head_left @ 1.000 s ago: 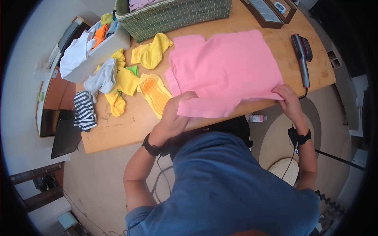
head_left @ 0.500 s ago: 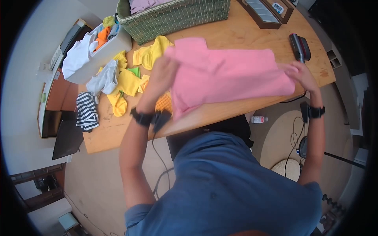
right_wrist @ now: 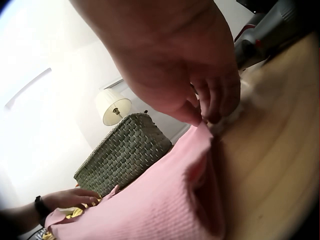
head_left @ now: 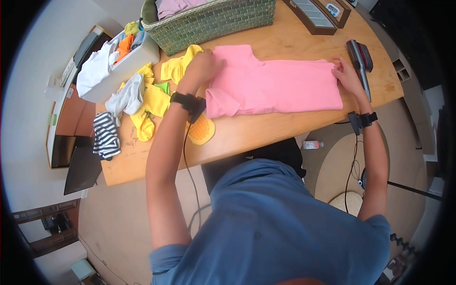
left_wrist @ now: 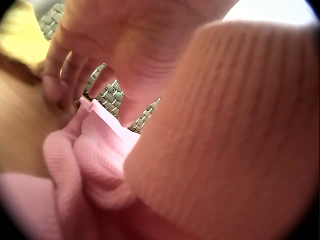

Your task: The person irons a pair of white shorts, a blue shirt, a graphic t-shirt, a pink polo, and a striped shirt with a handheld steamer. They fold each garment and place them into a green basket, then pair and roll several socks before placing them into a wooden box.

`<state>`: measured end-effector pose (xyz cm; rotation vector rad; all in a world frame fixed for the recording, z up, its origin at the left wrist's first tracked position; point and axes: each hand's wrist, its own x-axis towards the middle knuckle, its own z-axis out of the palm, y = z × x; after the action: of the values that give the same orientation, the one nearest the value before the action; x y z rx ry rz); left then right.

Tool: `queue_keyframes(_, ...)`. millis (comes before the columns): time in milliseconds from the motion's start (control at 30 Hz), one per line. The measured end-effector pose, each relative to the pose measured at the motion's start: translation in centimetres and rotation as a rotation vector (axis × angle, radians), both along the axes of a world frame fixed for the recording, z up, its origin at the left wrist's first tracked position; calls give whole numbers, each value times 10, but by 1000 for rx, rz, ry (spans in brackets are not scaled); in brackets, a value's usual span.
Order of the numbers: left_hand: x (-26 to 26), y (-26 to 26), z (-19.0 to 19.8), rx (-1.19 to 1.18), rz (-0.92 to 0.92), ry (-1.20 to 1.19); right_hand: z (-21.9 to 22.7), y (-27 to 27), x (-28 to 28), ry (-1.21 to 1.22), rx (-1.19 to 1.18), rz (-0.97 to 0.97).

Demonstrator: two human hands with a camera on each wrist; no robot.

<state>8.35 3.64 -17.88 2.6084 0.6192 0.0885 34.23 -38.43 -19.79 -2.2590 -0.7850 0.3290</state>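
Observation:
A pink garment [head_left: 289, 88], folded into a long shape, lies on the wooden table [head_left: 266, 124]. At its upper left edge is my left hand [head_left: 202, 69]; in the left wrist view that hand [left_wrist: 125, 45] has its fingers bent down beside the garment's edge [left_wrist: 107, 122], and whether they hold cloth cannot be told. My right hand [head_left: 349, 78] is at the garment's upper right corner. The right wrist view shows this hand [right_wrist: 185, 65] pinching the corner of the pink cloth [right_wrist: 165, 195] between thumb and fingers.
A green woven basket [head_left: 213, 26] and a white bin [head_left: 114, 71] of clothes stand at the back. Yellow pieces [head_left: 154, 99], a grey cloth [head_left: 126, 95] and a striped cloth [head_left: 105, 133] lie left. A corded grey tool [head_left: 359, 66] and a compartment box [head_left: 313, 16] are right.
The garment's near part has been turned back, leaving a narrower shape with a flap at the left. Both hands have moved away from the table's front edge to its far corners.

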Motion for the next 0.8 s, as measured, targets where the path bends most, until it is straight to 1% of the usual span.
queue_keyframes(100, 23, 11, -19, 187, -19, -78, 0, 11, -21, -640, 18, 7)
queue_keyframes(200, 34, 10, -23, 240, 8, -55, 23, 40, -67, -410, -53, 60)
queue_keyframes(300, 38, 15, -8, -104, -60, 25, 31, 59, -113, 26, 88, 345)
queue_keyframes(400, 34, 16, -8, -33, -146, -245, 21, 69, -125, -98, 31, 409)
queue_keyframes(433, 28, 9, -2, -17, -174, -320, 20, 70, -126, -29, 31, 395)
queue_keyframes(500, 11, -24, 34, 19, -229, -478, 25, 72, -123, 100, 28, 368)
queue_keyframes(567, -13, -72, 73, -53, -311, -250, 28, 75, -125, 135, 78, 358)
queue_keyframes(600, -22, -86, 81, -90, -353, -134, 28, 76, -127, 153, 103, 350)
queue_keyframes(700, -45, -82, 43, -278, -530, -228, 30, 80, -131, 146, 66, 366)
queue_keyframes(733, -46, -75, 53, -308, -481, -199, 31, 83, -132, 134, 60, 381)
queue_keyframes(800, -51, -59, 48, -336, -258, -229, 31, 86, -136, 112, 47, 403)
